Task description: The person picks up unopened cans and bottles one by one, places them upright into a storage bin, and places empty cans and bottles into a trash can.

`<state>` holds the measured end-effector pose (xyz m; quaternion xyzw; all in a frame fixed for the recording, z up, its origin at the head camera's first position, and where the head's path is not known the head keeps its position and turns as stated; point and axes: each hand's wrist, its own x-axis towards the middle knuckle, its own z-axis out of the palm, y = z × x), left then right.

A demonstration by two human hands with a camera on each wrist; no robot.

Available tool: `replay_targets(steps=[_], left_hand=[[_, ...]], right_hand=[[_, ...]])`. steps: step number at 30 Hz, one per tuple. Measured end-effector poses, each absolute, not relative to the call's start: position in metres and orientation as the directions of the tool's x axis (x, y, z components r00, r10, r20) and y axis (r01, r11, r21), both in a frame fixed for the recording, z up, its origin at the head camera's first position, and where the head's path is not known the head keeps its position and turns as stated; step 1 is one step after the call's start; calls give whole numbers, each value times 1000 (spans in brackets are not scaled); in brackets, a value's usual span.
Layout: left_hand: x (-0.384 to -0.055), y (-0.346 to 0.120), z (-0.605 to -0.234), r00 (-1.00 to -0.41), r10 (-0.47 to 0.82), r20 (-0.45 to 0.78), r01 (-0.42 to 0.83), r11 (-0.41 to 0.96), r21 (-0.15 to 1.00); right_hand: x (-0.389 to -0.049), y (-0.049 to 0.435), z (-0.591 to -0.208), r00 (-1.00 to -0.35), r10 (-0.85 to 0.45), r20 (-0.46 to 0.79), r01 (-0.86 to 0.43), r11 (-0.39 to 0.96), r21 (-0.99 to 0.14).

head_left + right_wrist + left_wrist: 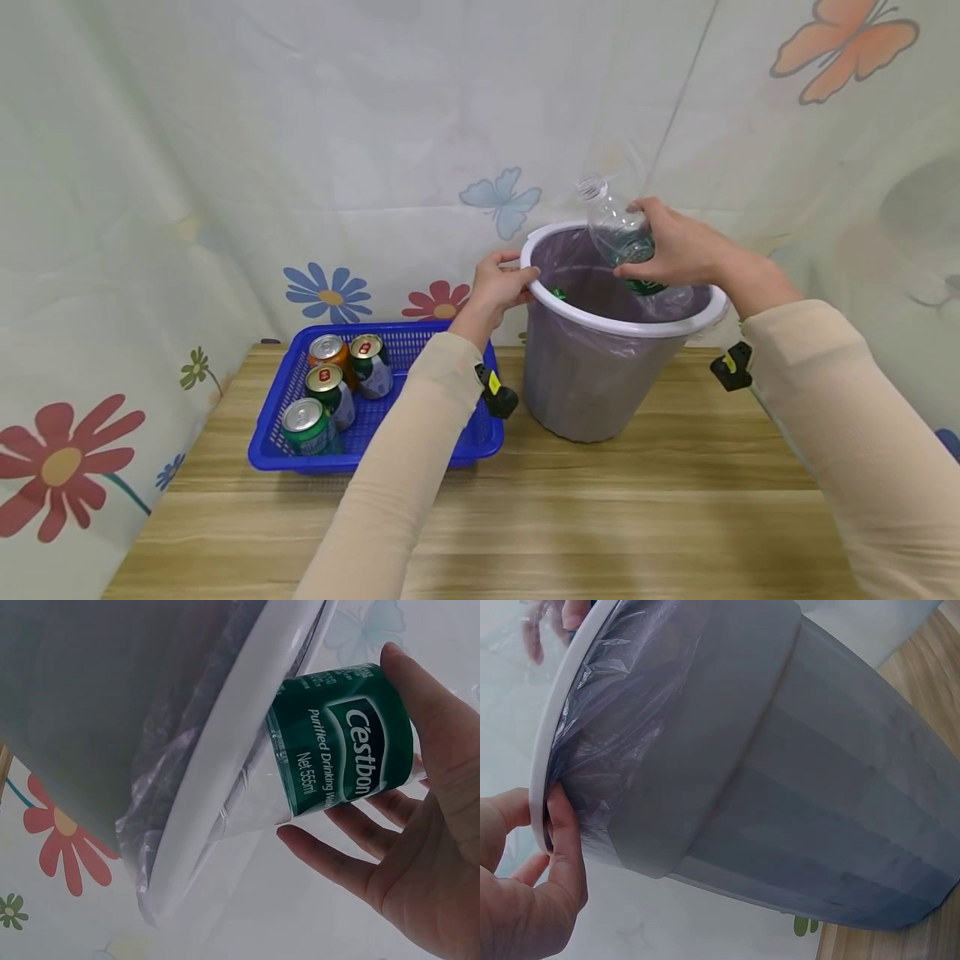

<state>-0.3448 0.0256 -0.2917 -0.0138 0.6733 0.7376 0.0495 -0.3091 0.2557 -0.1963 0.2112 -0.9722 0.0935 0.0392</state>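
Note:
In the head view my right hand (pixel 678 247) holds a clear plastic water bottle (pixel 611 223) over the mouth of a grey trash bin (pixel 581 379). The bottle leans, its uncapped neck up and to the left, its lower end inside the bin's opening. Its green label (pixel 341 739) faces the right wrist camera, with thumb and fingers around the bottle. My left hand (pixel 497 287) grips the left side of the bin's white rim (pixel 541 761), thumb and fingers on either side. A thin translucent liner (pixel 626 697) is folded over the edge. Little of the bin's inside shows, apart from something small and green (pixel 558 293).
Left of the bin, a blue plastic basket (pixel 375 460) holds several drink cans, among them a green one (pixel 306 425) and an orange one (pixel 327 354). Both stand on a wooden table (pixel 570 517). Behind them hangs a patterned curtain (pixel 390 125).

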Motion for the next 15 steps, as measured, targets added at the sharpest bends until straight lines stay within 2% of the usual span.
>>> replay_targets(steps=[15], left_hand=[[-345,25,-294,-995,44,-92,-96,-88,991]], right_hand=[[-304,259,-198,-908,-402,113,-416,896,-153]])
